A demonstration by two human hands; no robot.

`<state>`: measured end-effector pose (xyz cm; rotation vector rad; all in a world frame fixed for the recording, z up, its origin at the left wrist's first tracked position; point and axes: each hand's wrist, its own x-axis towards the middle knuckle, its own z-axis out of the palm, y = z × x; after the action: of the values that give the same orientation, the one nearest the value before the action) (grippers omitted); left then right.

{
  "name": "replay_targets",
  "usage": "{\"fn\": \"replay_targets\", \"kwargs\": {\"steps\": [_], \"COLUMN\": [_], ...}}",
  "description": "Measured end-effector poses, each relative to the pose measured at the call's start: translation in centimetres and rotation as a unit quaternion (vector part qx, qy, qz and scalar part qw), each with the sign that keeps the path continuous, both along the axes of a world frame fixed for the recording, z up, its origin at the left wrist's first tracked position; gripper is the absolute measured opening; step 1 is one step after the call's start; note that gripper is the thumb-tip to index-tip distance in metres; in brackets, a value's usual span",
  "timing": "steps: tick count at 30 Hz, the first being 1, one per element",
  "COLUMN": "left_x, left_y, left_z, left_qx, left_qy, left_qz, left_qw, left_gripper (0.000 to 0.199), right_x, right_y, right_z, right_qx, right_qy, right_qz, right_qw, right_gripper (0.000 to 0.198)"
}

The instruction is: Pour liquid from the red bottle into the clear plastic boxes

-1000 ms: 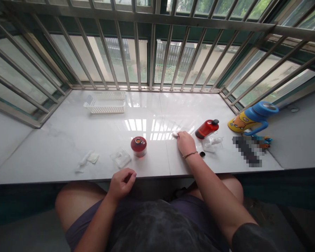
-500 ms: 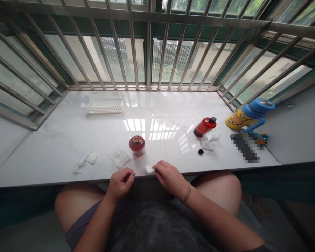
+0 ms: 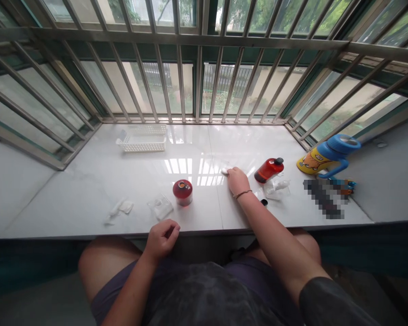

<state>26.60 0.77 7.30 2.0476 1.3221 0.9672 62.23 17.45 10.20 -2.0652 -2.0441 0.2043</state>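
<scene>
My right hand reaches out over the middle of the white tabletop, its fingers pinched on a small white pad. The pad is at or just above the surface; contact cannot be made out. My left hand rests at the front edge, fingers curled in, with nothing visible in it. Beyond it stands an open red bottle with clear liquid-like lower part. Beside that bottle lies a clear plastic case. A red bottle with a black cap is tilted in view, right of my right hand.
A white basket sits at the back left. Crumpled white pieces lie front left. At right are clear plastic packaging, a black cap partly behind my forearm, and a blue-yellow flask. Metal window bars border the back.
My right hand has moved forward and to the right, from the front edge to mid-table, with the white pad. My left hand stays curled at the edge. The view has shifted slightly.
</scene>
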Motion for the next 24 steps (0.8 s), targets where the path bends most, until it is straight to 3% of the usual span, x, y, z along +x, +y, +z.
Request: {"fn": "replay_targets", "kwargs": {"steps": [3, 7, 10, 13, 16, 18, 20, 22, 24], "left_x": [0.0, 0.0, 0.0, 0.0, 0.0, 0.2, 0.7, 1.7, 3.1], "left_y": [0.0, -0.1, -0.2, -0.1, 0.0, 0.0, -0.2, -0.7, -1.4], "left_z": [0.0, 0.1, 0.0, -0.1, 0.1, 0.5, 1.2, 2.1, 2.9], "left_qx": [0.003, 0.002, -0.003, -0.006, -0.020, -0.048, -0.102, -0.191, -0.295], "left_qy": [0.003, 0.001, -0.001, -0.003, -0.013, -0.025, -0.045, -0.080, -0.137], "left_qz": [0.002, -0.002, -0.008, -0.006, -0.001, 0.009, 0.021, 0.027, 0.022], "left_qw": [1.000, 1.000, 1.000, 1.000, 1.000, 0.998, 0.994, 0.978, 0.945], "left_gripper": [0.029, 0.027, 0.024, 0.024, 0.025, 0.028, 0.031, 0.034, 0.042], "right_x": [-3.5, -7.8, -9.2, -8.8, -7.6, -6.9, -6.8, -7.1, -7.6], "right_y": [-3.5, -11.8, -17.7, -20.5, -20.7, -20.4, -20.3, -20.6, -21.0], "right_z": [-0.6, -0.9, -0.9, -0.6, 0.0, 0.4, 0.8, 1.3, 1.7], "right_qx": [-0.002, -0.021, -0.028, -0.038, -0.073, -0.127, -0.185, -0.225, -0.247], "right_qy": [0.011, 0.033, 0.058, 0.176, 0.357, 0.490, 0.622, 0.716, 0.756], "right_qz": [0.097, 0.244, 0.328, 0.304, 0.160, 0.054, -0.029, -0.077, -0.094], "right_qw": [0.995, 0.969, 0.943, 0.935, 0.917, 0.861, 0.761, 0.656, 0.599], "right_gripper": [0.024, 0.021, 0.024, 0.033, 0.028, 0.016, 0.025, 0.037, 0.044]}}
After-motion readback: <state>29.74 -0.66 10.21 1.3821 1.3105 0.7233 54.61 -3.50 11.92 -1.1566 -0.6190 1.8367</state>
